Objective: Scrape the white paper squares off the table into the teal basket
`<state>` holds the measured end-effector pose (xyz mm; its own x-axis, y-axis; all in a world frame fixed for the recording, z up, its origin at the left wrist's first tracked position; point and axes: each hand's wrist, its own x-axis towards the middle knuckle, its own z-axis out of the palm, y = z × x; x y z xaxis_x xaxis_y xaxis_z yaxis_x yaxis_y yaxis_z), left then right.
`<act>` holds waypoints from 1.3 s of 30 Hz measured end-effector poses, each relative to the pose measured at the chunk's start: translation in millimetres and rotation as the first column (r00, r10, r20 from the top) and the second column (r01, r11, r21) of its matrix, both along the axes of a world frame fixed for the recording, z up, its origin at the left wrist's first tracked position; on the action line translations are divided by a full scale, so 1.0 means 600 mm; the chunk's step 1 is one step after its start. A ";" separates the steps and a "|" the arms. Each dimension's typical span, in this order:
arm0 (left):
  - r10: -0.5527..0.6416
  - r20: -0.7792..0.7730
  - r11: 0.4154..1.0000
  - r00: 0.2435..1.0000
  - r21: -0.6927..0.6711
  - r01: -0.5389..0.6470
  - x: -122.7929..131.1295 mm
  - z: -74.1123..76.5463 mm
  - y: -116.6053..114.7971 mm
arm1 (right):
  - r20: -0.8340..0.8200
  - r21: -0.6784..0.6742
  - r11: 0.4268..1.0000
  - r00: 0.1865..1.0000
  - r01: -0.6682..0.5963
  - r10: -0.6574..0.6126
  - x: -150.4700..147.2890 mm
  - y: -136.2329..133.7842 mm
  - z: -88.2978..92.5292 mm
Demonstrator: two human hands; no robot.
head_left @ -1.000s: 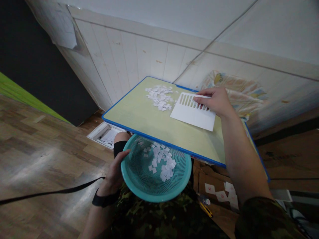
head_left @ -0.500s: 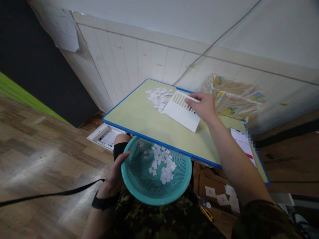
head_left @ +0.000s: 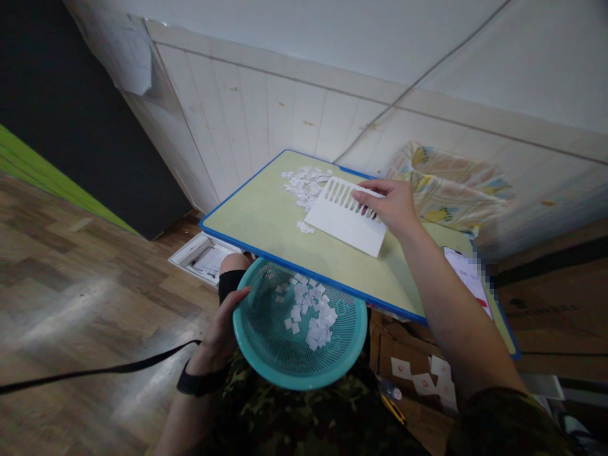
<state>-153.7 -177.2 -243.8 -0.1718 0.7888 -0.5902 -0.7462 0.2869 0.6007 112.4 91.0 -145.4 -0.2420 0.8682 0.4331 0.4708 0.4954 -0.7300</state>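
My right hand (head_left: pixel 387 202) grips the slotted upper edge of a white plastic plate (head_left: pixel 349 228), tilted over the yellow-green table (head_left: pixel 251 206). Beside the plate's left edge lies a heap of small white paper pieces (head_left: pixel 306 183), with a little clump (head_left: pixel 305 227) apart from it, nearer the front. My left hand (head_left: pixel 225 323) holds the left rim of a turquoise mesh basket (head_left: pixel 299 377), its thumb over the rim. White paper squares (head_left: pixel 318 316) lie inside the basket, which sits at the table's front edge above my lap.
A phone (head_left: pixel 468 278) rests on the table's right part. Behind it stands a patterned cloth-lined basket (head_left: pixel 441 190) against the wall. An open white box (head_left: pixel 204 256) is on the floor at left. Cardboard with printed cards (head_left: pixel 424 383) and a yellow cutter (head_left: pixel 393 408) lies lower right.
The plate in my right hand has moved slightly toward the table's front. A small clump of paper now lies apart from the heap. My left hand still holds the basket.
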 end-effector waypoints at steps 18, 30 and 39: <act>0.025 -0.019 1.000 1.000 -0.013 -0.025 0.000 0.004 0.004 | -0.005 -0.039 0.989 0.990 -0.143 0.143 -0.015 -0.036 0.020; 0.023 -0.023 1.000 0.999 0.004 -0.023 -0.002 0.001 -0.003 | 0.024 -0.143 0.962 0.970 -0.234 0.240 -0.015 -0.053 0.033; 0.036 -0.080 0.999 0.996 -0.019 -0.038 0.000 0.008 0.000 | 0.045 -0.218 0.928 0.947 -0.301 0.318 -0.007 -0.062 0.048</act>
